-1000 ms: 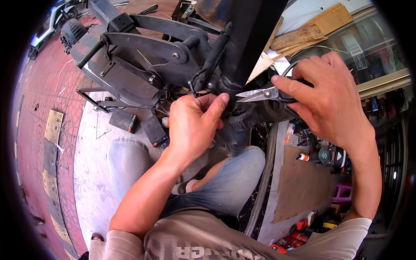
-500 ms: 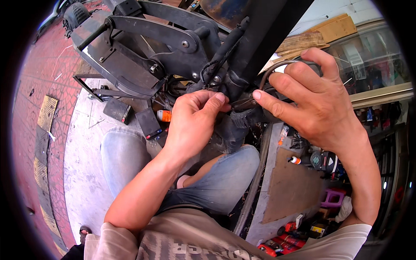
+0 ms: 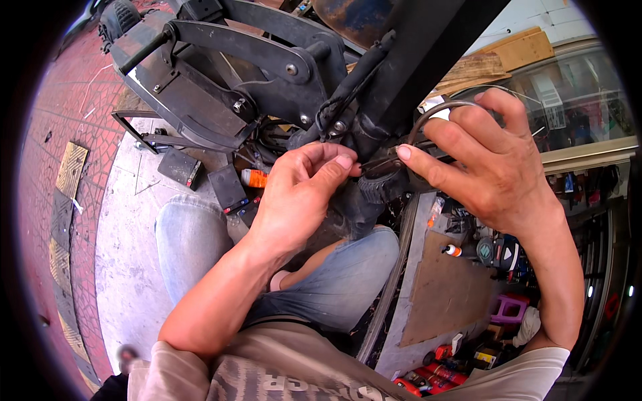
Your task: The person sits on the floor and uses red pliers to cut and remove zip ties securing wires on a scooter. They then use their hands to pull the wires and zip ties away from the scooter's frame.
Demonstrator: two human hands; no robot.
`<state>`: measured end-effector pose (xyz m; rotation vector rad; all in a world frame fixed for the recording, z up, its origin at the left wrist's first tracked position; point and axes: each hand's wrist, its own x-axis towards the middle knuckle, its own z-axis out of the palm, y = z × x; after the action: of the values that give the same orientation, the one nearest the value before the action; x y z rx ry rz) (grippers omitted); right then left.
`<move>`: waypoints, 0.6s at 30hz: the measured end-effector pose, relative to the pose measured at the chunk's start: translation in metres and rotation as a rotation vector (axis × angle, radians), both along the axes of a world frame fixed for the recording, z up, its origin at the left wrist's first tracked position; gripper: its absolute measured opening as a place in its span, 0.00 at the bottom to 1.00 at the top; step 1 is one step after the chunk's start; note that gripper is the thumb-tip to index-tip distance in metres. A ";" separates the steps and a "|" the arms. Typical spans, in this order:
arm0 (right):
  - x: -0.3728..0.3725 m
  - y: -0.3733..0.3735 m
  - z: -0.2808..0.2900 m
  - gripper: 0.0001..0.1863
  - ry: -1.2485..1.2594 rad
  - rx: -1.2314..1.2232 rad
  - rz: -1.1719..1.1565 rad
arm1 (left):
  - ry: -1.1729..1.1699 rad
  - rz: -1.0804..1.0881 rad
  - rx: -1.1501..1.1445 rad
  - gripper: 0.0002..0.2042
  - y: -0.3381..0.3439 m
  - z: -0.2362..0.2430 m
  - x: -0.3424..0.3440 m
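Observation:
My left hand (image 3: pixel 299 184) is closed in a pinch of thumb and fingers at the foot of a thick black frame tube (image 3: pixel 428 67); what it pinches is too small to make out. My right hand (image 3: pixel 485 157) grips scissors (image 3: pixel 428 121) with a wide, bowed dark metal handle that loops up behind the fingers. Their blades point left, toward my left fingertips, and are partly hidden. Just above my left hand, black cables (image 3: pixel 328 113) run up along the tube. A black ribbed rubber piece (image 3: pixel 382 188) sits just below the blades.
A black swing-arm frame (image 3: pixel 234 50) fills the upper left. Dark battery-like blocks (image 3: pixel 179 167) and an orange bottle (image 3: pixel 254 178) lie on the pale floor. To the right stand a glass case (image 3: pixel 582 93) with wood boards (image 3: pixel 525 50), a brown board (image 3: pixel 445 287), and a purple stool (image 3: pixel 508 309).
Both hands and the frame sit slightly further right in the picture. My right hand has also lowered a little, with the scissors still in it. The left pinch holds.

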<state>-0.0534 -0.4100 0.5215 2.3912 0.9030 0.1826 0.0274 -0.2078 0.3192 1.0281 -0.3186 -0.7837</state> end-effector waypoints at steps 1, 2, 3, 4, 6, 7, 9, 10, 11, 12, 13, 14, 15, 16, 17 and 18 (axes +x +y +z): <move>0.000 -0.002 0.000 0.21 -0.007 0.001 0.007 | 0.019 -0.016 0.006 0.15 0.001 0.001 0.001; 0.001 -0.004 0.000 0.22 -0.004 0.001 0.012 | 0.024 -0.025 0.000 0.15 0.001 0.001 0.002; 0.001 -0.007 0.000 0.22 -0.003 0.012 0.026 | 0.021 -0.036 -0.001 0.15 0.001 0.002 0.003; 0.002 -0.009 0.000 0.22 -0.002 0.006 0.027 | 0.019 -0.047 -0.001 0.16 0.002 0.002 0.004; 0.003 -0.014 -0.001 0.23 -0.008 0.017 0.054 | 0.006 -0.063 0.005 0.16 0.002 0.003 0.005; 0.004 -0.016 -0.001 0.23 -0.010 0.017 0.058 | 0.005 -0.065 0.006 0.17 0.002 0.003 0.005; 0.004 -0.019 -0.002 0.24 -0.019 0.020 0.080 | 0.014 -0.057 -0.001 0.17 0.003 0.002 0.004; 0.004 -0.021 -0.002 0.23 -0.022 0.021 0.084 | 0.015 -0.056 -0.003 0.18 0.003 0.002 0.004; 0.004 -0.022 -0.003 0.23 -0.025 0.024 0.091 | 0.008 -0.061 -0.002 0.18 0.003 0.001 0.004; 0.004 -0.024 -0.003 0.23 -0.028 0.035 0.101 | 0.007 -0.063 -0.007 0.18 0.003 0.001 0.005; 0.004 -0.025 -0.004 0.23 -0.034 0.030 0.105 | 0.005 -0.066 -0.012 0.18 0.003 0.000 0.005; 0.004 -0.026 -0.004 0.22 -0.039 0.034 0.112 | 0.009 -0.066 -0.020 0.18 0.003 -0.001 0.006; 0.005 -0.027 -0.005 0.22 -0.035 0.040 0.117 | 0.014 -0.071 -0.025 0.18 0.004 -0.001 0.006; 0.005 -0.029 -0.005 0.22 -0.044 0.042 0.121 | 0.019 -0.075 -0.031 0.18 0.004 -0.002 0.006; 0.005 -0.030 -0.006 0.22 -0.045 0.046 0.124 | 0.025 -0.082 -0.034 0.18 0.004 -0.003 0.006; 0.005 -0.031 -0.007 0.21 -0.046 0.061 0.128 | 0.022 -0.086 -0.036 0.18 0.005 -0.003 0.007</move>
<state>-0.0480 -0.4411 0.5143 2.3754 1.0439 0.3169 0.0341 -0.2031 0.3161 0.9770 -0.3587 -0.8631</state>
